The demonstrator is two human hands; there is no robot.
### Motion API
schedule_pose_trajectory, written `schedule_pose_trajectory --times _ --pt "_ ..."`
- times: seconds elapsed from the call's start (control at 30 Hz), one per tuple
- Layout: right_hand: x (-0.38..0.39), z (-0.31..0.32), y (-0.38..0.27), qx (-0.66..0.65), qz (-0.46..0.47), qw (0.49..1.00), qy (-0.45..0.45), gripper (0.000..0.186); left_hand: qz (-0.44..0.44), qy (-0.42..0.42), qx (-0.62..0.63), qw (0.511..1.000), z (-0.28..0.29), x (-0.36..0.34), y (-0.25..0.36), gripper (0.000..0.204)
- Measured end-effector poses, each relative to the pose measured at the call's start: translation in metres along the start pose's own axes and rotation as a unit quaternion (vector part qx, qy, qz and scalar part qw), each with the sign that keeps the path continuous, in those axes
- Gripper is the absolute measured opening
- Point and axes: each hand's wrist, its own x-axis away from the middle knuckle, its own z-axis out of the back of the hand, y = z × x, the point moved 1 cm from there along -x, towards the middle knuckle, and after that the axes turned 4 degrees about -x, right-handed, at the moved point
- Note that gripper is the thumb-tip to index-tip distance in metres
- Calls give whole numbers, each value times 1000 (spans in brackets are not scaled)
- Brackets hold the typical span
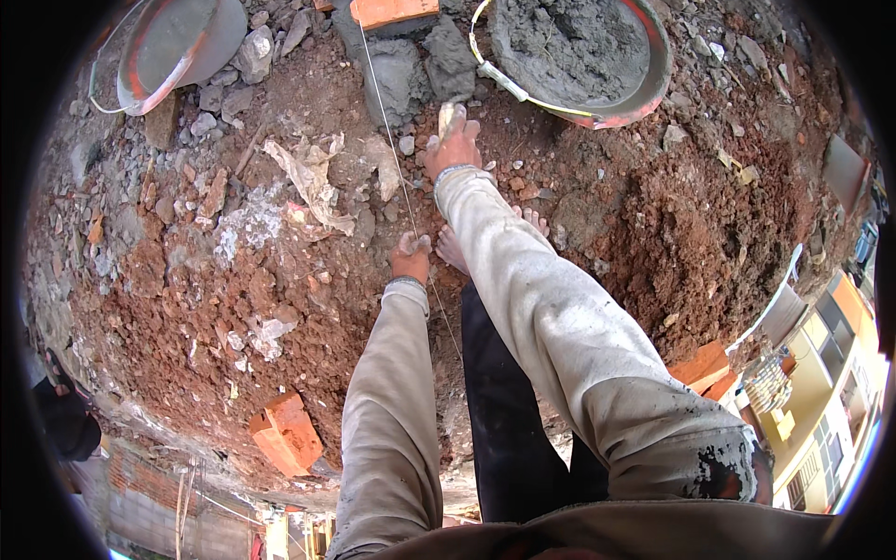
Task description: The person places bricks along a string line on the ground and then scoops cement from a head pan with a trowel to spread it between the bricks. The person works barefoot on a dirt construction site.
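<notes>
My right hand (455, 149) reaches forward, its fingers closed round the pale handle (446, 117) of what looks like a trowel. The blade cannot be told apart from the grey mortar (397, 79) just beyond it. Nearer to me, my left hand (411, 258) is held low with curled fingers. A thin string (392, 140) runs past it, and whether the fingers grip the string is hidden. An orange brick (396, 11) rests at the mortar's far end, by the string. At the far right stands a wide pan of wet mortar (571, 51) with a wire handle.
A second pan (177, 51) stands at the far left among stones. Crumpled, dirty sacking (311, 182) lies on the reddish soil. Loose bricks sit at near left (286, 434) and near right (700, 367). My bare feet (453, 249) are beside the string. Buildings (831, 373) show at the right edge.
</notes>
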Motion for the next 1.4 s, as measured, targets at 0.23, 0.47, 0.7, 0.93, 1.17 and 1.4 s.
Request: schedule_pose_trajectory --times 0.23,0.47,0.7,0.93,1.17,1.4 --pt "71 -13 29 12 17 997 -68 67 -30 -9 23 999 9 -9 -30 16" --pt "29 41 30 -130 116 985 -3 45 -52 18 -41 998 6 -2 -26 17" --pt "3 44 28 19 95 983 -153 43 -27 18 123 992 9 -16 -44 26" --pt "89 204 69 80 195 957 -201 41 -21 108 -145 983 -6 16 -1 60" --pt "-93 379 3 574 239 777 93 36 -247 76 38 965 -75 13 162 41" --pt "-79 326 2 617 309 721 -69 32 -185 -31 159 969 -90 -84 295 45"
